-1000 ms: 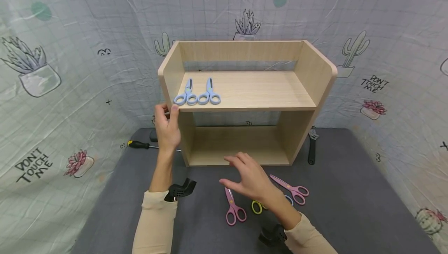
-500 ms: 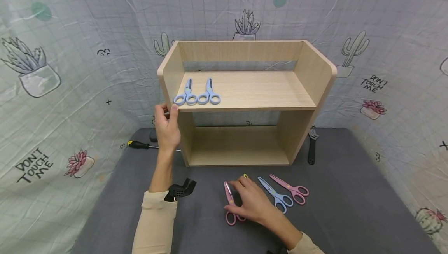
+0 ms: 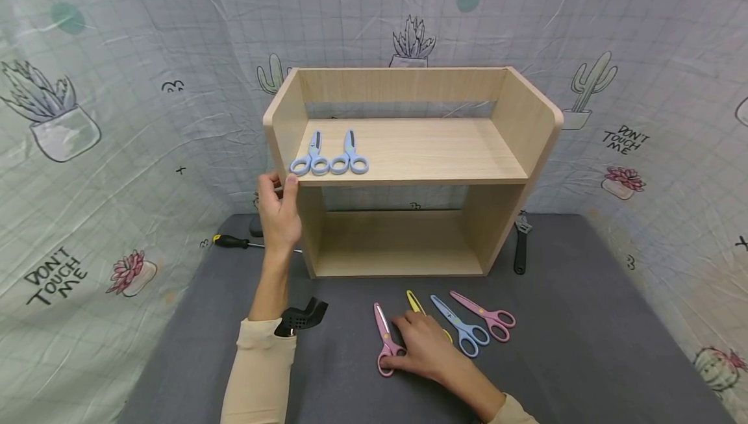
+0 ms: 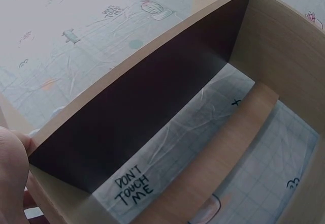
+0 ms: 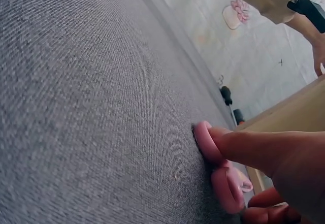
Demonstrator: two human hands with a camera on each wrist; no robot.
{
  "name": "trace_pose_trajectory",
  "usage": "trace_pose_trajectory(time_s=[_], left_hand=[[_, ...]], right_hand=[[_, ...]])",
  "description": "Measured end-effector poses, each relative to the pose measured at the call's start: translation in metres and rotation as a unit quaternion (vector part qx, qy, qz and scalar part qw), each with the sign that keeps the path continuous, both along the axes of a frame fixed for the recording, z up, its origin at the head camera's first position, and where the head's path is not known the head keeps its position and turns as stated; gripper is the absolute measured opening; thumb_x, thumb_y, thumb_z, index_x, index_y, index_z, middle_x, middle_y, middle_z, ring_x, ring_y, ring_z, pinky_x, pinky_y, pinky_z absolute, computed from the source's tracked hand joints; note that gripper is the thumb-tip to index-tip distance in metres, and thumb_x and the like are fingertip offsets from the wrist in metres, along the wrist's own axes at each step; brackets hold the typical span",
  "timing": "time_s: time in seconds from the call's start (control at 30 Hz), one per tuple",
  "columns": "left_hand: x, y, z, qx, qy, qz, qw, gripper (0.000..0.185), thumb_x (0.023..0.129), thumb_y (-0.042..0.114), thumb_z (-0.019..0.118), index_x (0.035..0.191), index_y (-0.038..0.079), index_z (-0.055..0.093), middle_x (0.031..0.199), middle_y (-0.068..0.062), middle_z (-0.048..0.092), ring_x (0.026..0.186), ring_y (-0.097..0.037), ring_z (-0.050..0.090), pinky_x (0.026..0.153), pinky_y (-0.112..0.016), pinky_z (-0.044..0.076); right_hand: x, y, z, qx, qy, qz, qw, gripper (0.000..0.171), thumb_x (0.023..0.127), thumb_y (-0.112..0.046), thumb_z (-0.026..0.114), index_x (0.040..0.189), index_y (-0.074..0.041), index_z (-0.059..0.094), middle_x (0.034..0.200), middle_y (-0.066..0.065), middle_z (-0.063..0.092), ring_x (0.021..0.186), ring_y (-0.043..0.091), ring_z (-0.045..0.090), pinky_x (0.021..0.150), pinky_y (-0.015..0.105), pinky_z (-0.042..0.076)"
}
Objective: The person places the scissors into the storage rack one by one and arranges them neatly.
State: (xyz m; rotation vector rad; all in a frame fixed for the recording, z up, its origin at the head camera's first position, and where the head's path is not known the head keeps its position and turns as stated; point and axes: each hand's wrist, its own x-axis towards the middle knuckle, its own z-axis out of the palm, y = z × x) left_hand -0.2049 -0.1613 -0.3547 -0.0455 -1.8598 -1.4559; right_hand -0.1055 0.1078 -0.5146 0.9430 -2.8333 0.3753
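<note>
My left hand [image 3: 279,213] grips the left side panel of the wooden shelf [image 3: 409,182], its thumb at the front edge of the upper board. My right hand [image 3: 426,349] is down on the table at the pink scissors [image 3: 383,330]. In the right wrist view, the thumb is on one of the pink handle loops [image 5: 205,140] and the curled fingers lie beside the other. Yellow scissors [image 3: 414,302] are partly hidden by this hand. Blue scissors [image 3: 458,321] and another pair of pink scissors [image 3: 482,311] lie to its right.
On the upper board, two light-blue scissors [image 3: 310,158] [image 3: 349,156] lie side by side at the left. A screwdriver [image 3: 234,241] lies left of the shelf, partly behind my left arm. An adjustable wrench [image 3: 521,245] lies to the right. Patterned cloth [image 3: 146,177] hangs around the table.
My right hand has come down from above the table onto the left pink scissors, uncovering the blue and part of the yellow scissors. The left hand has stayed on the shelf.
</note>
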Motion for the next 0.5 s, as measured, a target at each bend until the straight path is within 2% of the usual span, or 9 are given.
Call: trace_pose_trajectory(time_s=[0.2,0.3,0.4,0.5], left_hand=[[-0.001,0.001,-0.001,0.003,-0.002,0.000,1.0000,0.041,0.101,0.031,0.053,0.121,-0.005,0.050,0.115,-0.019,0.052,0.090,-0.017,0.049,0.081,-0.032,0.038],[-0.001,0.001,-0.001,0.008,-0.003,-0.002,1.0000,0.041,0.101,0.031,0.053,0.120,-0.005,0.051,0.114,-0.018,0.052,0.090,-0.017,0.048,0.081,-0.033,0.038],[-0.001,0.000,-0.001,0.011,-0.003,0.000,0.9999,0.040,0.101,0.030,0.053,0.120,-0.006,0.051,0.114,-0.017,0.052,0.090,-0.015,0.048,0.082,-0.034,0.038],[-0.001,0.000,0.000,0.013,-0.003,-0.002,0.9999,0.040,0.101,0.029,0.053,0.120,-0.006,0.050,0.115,-0.018,0.052,0.091,-0.015,0.048,0.082,-0.033,0.038]], right_hand=[[0.005,0.002,0.000,-0.003,0.007,0.021,1.000,0.059,0.076,-0.063,0.075,0.101,-0.010,0.071,0.081,-0.003,0.060,0.071,0.013,0.055,0.067,0.034,0.045],[0.011,0.003,-0.002,-0.002,0.008,0.024,1.000,0.066,0.076,-0.071,0.071,0.104,-0.011,0.072,0.082,-0.005,0.057,0.071,0.010,0.051,0.065,0.031,0.044],[0.016,0.002,-0.004,0.007,0.013,0.029,0.999,0.077,0.071,-0.079,0.068,0.108,-0.011,0.071,0.083,-0.006,0.054,0.073,0.009,0.049,0.064,0.030,0.043],[0.020,0.001,-0.004,0.008,0.006,0.032,0.999,0.073,0.071,-0.075,0.072,0.107,-0.011,0.071,0.082,-0.006,0.051,0.072,0.007,0.046,0.063,0.026,0.040]])
